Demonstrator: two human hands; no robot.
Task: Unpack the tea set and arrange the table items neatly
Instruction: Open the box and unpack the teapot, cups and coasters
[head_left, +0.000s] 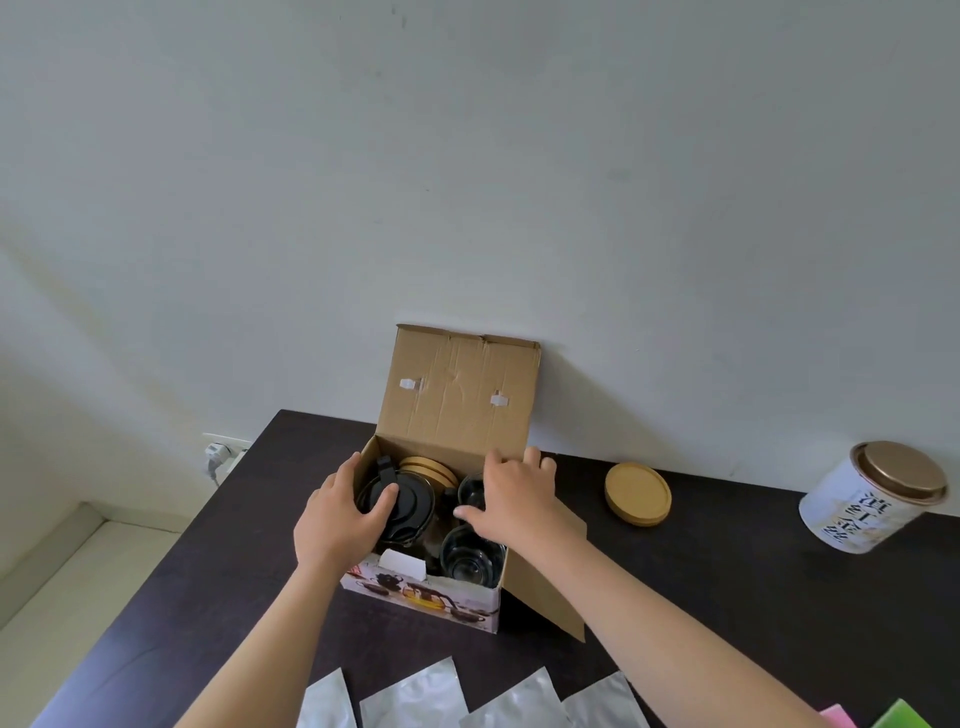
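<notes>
The left hand (340, 512) is laid on the black-lidded teapot (400, 506) inside the open cardboard box (421, 592), with its thumb on the lid and fingers curled round the pot's far side. The right hand (511, 499) is placed over the glass cups (470, 556), fingers spread and holding nothing. Nearest, four silver pouches (415, 696) are seen on the dark table (727, 571). Farther right, a wooden coaster (638, 493) and a white tea tin (872, 499) are found near the wall.

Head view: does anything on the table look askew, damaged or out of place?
The white tea tin at the right leans tilted, not standing upright. One wooden coaster lies alone outside the cardboard box, whose raised lid is creased and torn along its top edge. Nothing looks spilled or broken.
</notes>
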